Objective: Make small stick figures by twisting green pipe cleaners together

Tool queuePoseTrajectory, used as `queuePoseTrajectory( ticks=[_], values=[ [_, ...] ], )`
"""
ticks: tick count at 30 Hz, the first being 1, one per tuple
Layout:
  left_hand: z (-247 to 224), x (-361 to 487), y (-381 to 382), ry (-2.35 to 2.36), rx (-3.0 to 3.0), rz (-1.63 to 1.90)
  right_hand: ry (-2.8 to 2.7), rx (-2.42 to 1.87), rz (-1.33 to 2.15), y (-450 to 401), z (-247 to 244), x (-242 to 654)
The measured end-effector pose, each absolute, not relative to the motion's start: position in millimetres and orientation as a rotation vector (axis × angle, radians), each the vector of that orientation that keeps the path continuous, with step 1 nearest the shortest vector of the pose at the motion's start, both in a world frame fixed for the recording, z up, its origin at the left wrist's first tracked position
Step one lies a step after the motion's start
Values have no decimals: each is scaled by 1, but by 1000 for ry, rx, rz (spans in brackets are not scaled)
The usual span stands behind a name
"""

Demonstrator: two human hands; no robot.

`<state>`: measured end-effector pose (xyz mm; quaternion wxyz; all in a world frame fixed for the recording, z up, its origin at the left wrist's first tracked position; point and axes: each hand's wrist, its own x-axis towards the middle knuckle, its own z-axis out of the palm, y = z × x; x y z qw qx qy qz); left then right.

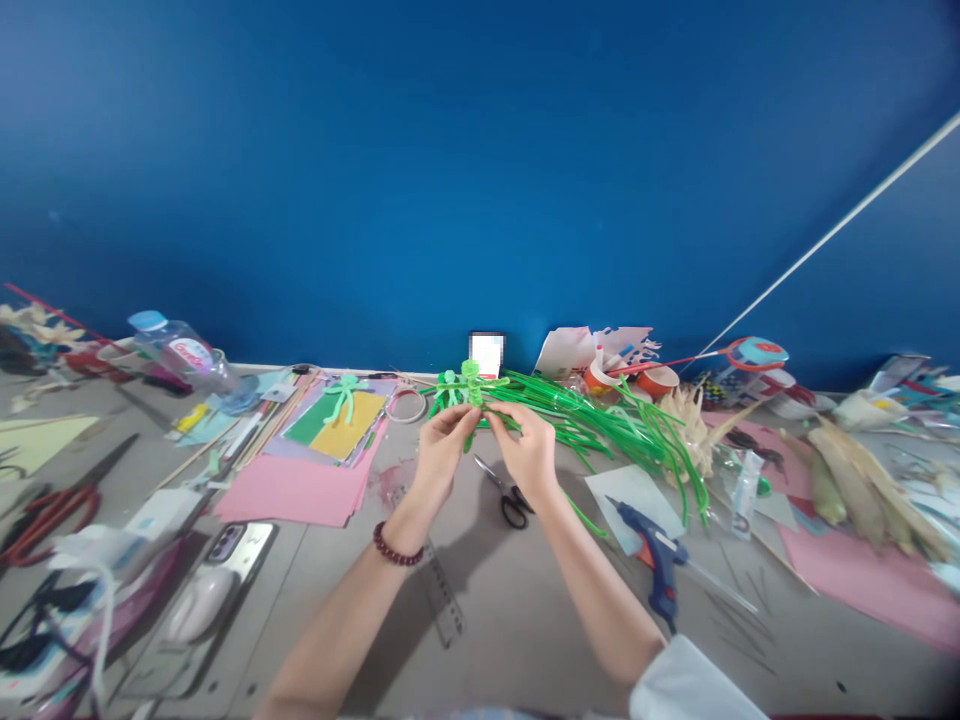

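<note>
Both my hands meet in the middle of the view, raised over the table. My left hand (442, 447) has its fingers closed on the lower part of a light green pipe-cleaner figure (471, 377), which has a looped head and an arm stretched to the right. Against the same figure, my right hand (528, 444) pinches with thumb and fingertips at its right side. The fingertips cover part of the figure's body. Behind the hands lies a bundle of green pipe cleaners (600, 420). Small black-handled scissors (510, 498) rest on the table below my hands.
Another light green figure (343, 398) lies on coloured sheets at left, above pink paper (292, 488). A blue glue gun (654, 560) is at right, a clear ruler (444, 598) below my left wrist. A bottle (184, 350), a phone (240, 550) and red-handled scissors (56, 520) stand or lie leftward.
</note>
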<state>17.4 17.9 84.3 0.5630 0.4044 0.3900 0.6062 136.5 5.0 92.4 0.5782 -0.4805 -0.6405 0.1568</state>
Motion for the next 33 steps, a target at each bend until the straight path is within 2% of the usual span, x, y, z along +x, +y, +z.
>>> queuePoseTrajectory(
  ticks=[6,9,16,23,29,33],
  values=[
    [91,16,20,939,851,1470,-1313,-1132,969,10,93,142],
    [94,15,20,931,841,1462,-1292,-1129,1048,11,91,140],
    [95,9,25,940,888,1326,-1366,-1146,721,9,92,138],
    [92,6,27,1002,986,1299,-1523,-1100,671,9,92,141],
    [87,11,26,984,948,1457,-1675,-1226,107,6,89,140],
    [84,13,26,1014,938,1514,-1752,-1332,-128,3,82,136]
  ],
)
